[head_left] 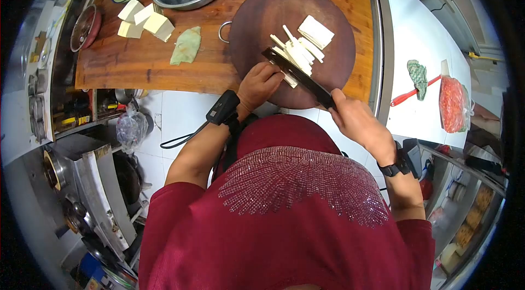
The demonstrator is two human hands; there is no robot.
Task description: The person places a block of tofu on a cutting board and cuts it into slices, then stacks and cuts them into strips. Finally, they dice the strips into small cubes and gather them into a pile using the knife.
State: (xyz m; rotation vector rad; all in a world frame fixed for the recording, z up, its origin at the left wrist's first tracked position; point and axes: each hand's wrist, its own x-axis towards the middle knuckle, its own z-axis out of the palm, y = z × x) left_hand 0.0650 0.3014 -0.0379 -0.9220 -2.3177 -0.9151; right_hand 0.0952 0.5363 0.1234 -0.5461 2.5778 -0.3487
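The cutting looks partway along. On the round board (262,14), a loose pile of pale strips (299,56) is already sliced, while a folded pale slab (316,31) just beyond it is still whole. Off the board, pale blocks (158,26) sit uncut on the wooden table (213,79); whether they are meant for slicing too, I can't tell.

The right hand (358,120) has its fingers closed round the handle of a dark knife (306,83), whose blade slants across the near side of the strips. The left hand (257,89) is at the blade's far end, fingers bent and close together — whether they pinch a piece there is hidden.

As for writing, none can be read. Small yellow labels (68,121) show on the shelf at the left — too small to make out — and no brand is legible on the knife or the black wrist device (223,107).
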